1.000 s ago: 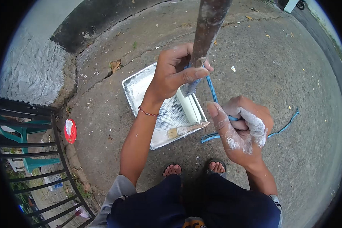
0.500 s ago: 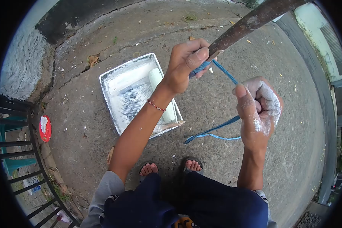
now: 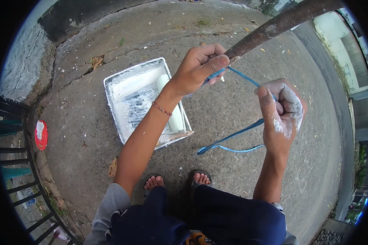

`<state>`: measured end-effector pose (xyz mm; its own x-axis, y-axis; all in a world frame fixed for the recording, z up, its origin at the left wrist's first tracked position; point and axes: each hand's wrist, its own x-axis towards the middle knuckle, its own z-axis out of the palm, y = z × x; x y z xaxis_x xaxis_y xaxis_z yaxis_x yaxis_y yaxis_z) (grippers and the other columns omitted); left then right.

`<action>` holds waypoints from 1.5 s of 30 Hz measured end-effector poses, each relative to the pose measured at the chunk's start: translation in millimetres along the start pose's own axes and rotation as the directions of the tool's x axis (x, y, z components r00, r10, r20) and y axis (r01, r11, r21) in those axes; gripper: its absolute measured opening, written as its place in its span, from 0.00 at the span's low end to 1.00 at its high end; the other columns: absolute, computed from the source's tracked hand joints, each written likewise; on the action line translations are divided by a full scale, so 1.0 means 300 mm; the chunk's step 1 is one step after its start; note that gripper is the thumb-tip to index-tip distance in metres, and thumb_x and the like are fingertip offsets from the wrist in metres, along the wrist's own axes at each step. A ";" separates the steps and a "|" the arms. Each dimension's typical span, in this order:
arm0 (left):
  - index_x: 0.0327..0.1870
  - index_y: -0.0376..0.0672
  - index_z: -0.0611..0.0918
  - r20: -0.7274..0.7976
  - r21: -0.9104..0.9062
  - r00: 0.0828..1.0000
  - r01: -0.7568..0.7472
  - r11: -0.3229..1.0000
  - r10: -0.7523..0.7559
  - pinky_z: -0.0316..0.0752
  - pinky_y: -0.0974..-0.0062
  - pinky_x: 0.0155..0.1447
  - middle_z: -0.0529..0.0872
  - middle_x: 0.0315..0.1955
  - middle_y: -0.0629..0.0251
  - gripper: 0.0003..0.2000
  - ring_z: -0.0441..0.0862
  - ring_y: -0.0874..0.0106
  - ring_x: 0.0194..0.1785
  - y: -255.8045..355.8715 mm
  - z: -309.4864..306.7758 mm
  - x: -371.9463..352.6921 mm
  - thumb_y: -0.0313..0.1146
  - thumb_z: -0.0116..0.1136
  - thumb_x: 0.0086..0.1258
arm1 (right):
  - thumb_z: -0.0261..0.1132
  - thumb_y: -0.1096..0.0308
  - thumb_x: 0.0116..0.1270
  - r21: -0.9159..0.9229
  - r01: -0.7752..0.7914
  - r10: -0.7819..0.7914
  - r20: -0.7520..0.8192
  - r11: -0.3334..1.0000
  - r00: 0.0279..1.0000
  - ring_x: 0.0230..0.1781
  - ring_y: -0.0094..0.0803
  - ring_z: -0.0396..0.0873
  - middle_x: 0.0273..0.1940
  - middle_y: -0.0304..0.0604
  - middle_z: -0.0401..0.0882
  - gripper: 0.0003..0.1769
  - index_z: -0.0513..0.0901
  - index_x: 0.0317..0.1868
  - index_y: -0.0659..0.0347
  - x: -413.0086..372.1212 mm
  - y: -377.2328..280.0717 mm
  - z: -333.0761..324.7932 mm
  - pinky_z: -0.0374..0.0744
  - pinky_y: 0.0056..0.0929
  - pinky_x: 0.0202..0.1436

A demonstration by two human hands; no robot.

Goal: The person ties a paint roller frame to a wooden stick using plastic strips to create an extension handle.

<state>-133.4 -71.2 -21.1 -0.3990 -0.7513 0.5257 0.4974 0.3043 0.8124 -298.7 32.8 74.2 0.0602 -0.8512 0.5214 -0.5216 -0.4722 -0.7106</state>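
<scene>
My left hand (image 3: 202,67) is closed around the end of a long brown pole (image 3: 274,28), where blue string is wound about it. The pole slants away to the upper right. From the winding, a taut length of blue string (image 3: 244,76) runs to my right hand (image 3: 284,106), which pinches it between thumb and curled fingers. White paint smears the right hand. Below it the string's loose tail hangs in a loop. Under my left forearm lies a white paint tray (image 3: 114,110) holding a pale paint roller (image 3: 176,118) and a flat wooden piece (image 3: 180,136), partly hidden.
A red lid (image 3: 41,139) with white paint on it lies at the left beside a black metal fence (image 3: 32,175). My sandalled feet (image 3: 201,177) stand on rough concrete below the tray. Walls edge the ground at upper left and right.
My right hand has moved slightly right, drawing the string a little farther from the pole. The left hand keeps its hold, and the view has shifted slightly.
</scene>
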 end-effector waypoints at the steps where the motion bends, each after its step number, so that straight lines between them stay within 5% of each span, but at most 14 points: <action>1: 0.38 0.39 0.77 0.002 0.009 1.000 -0.003 1.000 0.003 0.66 0.86 0.25 0.76 0.21 0.70 0.20 0.71 0.83 0.21 -0.002 0.001 0.002 0.51 0.56 0.72 | 0.66 0.76 0.59 -0.039 -0.058 0.056 -0.049 0.998 0.997 0.19 0.12 0.57 0.20 0.30 0.67 0.06 0.79 0.27 0.67 0.011 -0.006 0.003 0.56 0.16 0.23; 7: 0.36 0.40 0.77 -0.027 0.063 1.000 0.012 0.998 -0.011 0.65 0.86 0.25 0.76 0.21 0.71 0.19 0.70 0.84 0.21 -0.004 0.037 0.010 0.50 0.58 0.71 | 0.68 0.70 0.66 -0.054 -0.045 0.038 -0.113 0.998 0.993 0.23 0.13 0.64 0.21 0.30 0.70 0.10 0.80 0.31 0.68 0.070 -0.026 0.021 0.61 0.15 0.25; 10: 0.35 0.40 0.77 0.004 0.060 1.000 0.001 0.998 -0.001 0.65 0.86 0.25 0.76 0.22 0.71 0.18 0.70 0.85 0.21 -0.002 0.049 0.014 0.49 0.59 0.70 | 0.67 0.70 0.67 -0.032 -0.164 0.161 -0.084 0.986 0.983 0.24 0.13 0.66 0.22 0.31 0.72 0.09 0.81 0.32 0.68 0.082 -0.051 0.016 0.64 0.15 0.27; 16: 0.33 0.41 0.80 0.011 -0.059 0.999 0.051 0.997 -0.051 0.62 0.86 0.22 0.75 0.19 0.74 0.16 0.69 0.86 0.20 0.002 0.026 0.022 0.47 0.64 0.67 | 0.66 0.69 0.68 0.003 -0.179 0.178 -0.115 0.984 0.977 0.24 0.14 0.68 0.23 0.31 0.75 0.09 0.83 0.34 0.68 0.078 -0.030 0.022 0.65 0.16 0.27; 19: 0.33 0.42 0.80 0.021 -0.071 0.998 0.061 0.996 -0.060 0.62 0.87 0.23 0.75 0.19 0.75 0.16 0.69 0.86 0.19 0.010 0.017 0.020 0.46 0.65 0.67 | 0.67 0.64 0.67 -0.011 -0.163 0.160 -0.123 0.987 0.979 0.19 0.11 0.58 0.21 0.25 0.67 0.10 0.84 0.36 0.64 0.075 -0.023 0.021 0.53 0.16 0.21; 21: 0.33 0.42 0.80 0.013 -0.066 0.998 0.060 0.996 -0.059 0.63 0.87 0.23 0.75 0.19 0.75 0.15 0.69 0.86 0.20 0.006 0.013 0.020 0.46 0.65 0.67 | 0.66 0.70 0.67 0.004 -0.177 0.177 -0.098 0.984 0.979 0.24 0.14 0.68 0.23 0.31 0.75 0.08 0.83 0.34 0.68 0.077 -0.046 0.025 0.65 0.16 0.27; 23: 0.33 0.42 0.80 0.001 -0.052 0.998 0.059 0.997 -0.059 0.63 0.87 0.23 0.75 0.19 0.75 0.15 0.70 0.86 0.20 0.007 0.013 0.018 0.46 0.65 0.67 | 0.66 0.70 0.67 -0.011 -0.177 0.175 -0.094 0.984 0.980 0.24 0.14 0.68 0.23 0.30 0.74 0.08 0.83 0.34 0.68 0.078 -0.045 0.026 0.64 0.15 0.27; 29: 0.36 0.40 0.77 -0.126 0.044 0.991 0.048 0.998 -0.042 0.62 0.86 0.26 0.73 0.21 0.74 0.16 0.68 0.85 0.23 0.002 0.032 0.003 0.46 0.60 0.70 | 0.66 0.64 0.67 -0.060 -0.138 0.131 -0.105 0.989 0.986 0.20 0.11 0.57 0.21 0.25 0.66 0.10 0.83 0.36 0.62 0.083 -0.027 0.040 0.52 0.16 0.22; 31: 0.30 0.42 0.80 -0.239 0.260 0.961 -0.077 0.963 0.141 0.60 0.82 0.24 0.71 0.15 0.76 0.24 0.67 0.83 0.20 -0.006 0.041 -0.003 0.59 0.63 0.63 | 0.66 0.64 0.67 -0.044 -0.141 0.136 -0.105 0.989 0.985 0.20 0.11 0.57 0.21 0.25 0.66 0.10 0.83 0.35 0.62 0.082 -0.044 0.044 0.52 0.16 0.22; 32: 0.30 0.42 0.80 -0.241 0.262 0.960 -0.078 0.962 0.144 0.60 0.82 0.24 0.71 0.15 0.76 0.24 0.67 0.83 0.20 -0.006 0.044 -0.009 0.59 0.63 0.63 | 0.66 0.67 0.67 -0.018 -0.161 0.158 -0.104 0.987 0.982 0.22 0.12 0.62 0.22 0.27 0.70 0.08 0.83 0.34 0.65 0.081 -0.064 0.049 0.58 0.15 0.25; 34: 0.27 0.43 0.79 -0.246 0.546 0.915 -0.142 0.826 0.319 0.59 0.79 0.23 0.69 0.12 0.75 0.26 0.66 0.81 0.18 -0.005 0.050 -0.017 0.62 0.62 0.61 | 0.66 0.71 0.67 0.008 -0.178 0.178 -0.098 0.984 0.979 0.24 0.13 0.66 0.23 0.30 0.73 0.07 0.82 0.34 0.68 0.082 -0.084 0.051 0.63 0.15 0.27; 38: 0.26 0.43 0.79 -0.247 0.588 0.885 -0.187 0.787 0.395 0.61 0.77 0.23 0.68 0.11 0.74 0.26 0.67 0.79 0.17 -0.008 0.060 -0.012 0.62 0.62 0.61 | 0.66 0.72 0.67 0.018 -0.181 0.182 -0.066 0.983 0.981 0.25 0.13 0.66 0.23 0.30 0.73 0.07 0.82 0.33 0.68 0.078 -0.101 0.054 0.63 0.14 0.27; 40: 0.32 0.39 0.77 -0.265 0.640 0.921 -0.052 0.767 0.284 0.60 0.80 0.25 0.69 0.16 0.73 0.26 0.65 0.83 0.22 0.007 0.068 -0.015 0.60 0.59 0.64 | 0.67 0.72 0.67 0.026 -0.184 0.185 -0.067 0.983 0.980 0.25 0.13 0.66 0.24 0.30 0.73 0.07 0.81 0.33 0.68 0.078 -0.101 0.057 0.63 0.14 0.27; 45: 0.31 0.39 0.76 -0.252 0.619 0.894 -0.146 0.772 0.371 0.60 0.78 0.26 0.68 0.15 0.72 0.24 0.65 0.82 0.21 -0.020 0.076 -0.007 0.56 0.54 0.70 | 0.67 0.71 0.67 -0.188 0.024 -0.025 -0.002 0.982 1.000 0.25 0.14 0.65 0.23 0.31 0.71 0.09 0.80 0.32 0.69 0.106 -0.088 0.031 0.63 0.14 0.27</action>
<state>-153.2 -58.2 -21.3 0.0221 -0.7062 0.7077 -0.0344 0.7069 0.7065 -275.1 16.0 105.3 0.0713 -0.8386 0.5401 -0.6706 -0.4411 -0.5964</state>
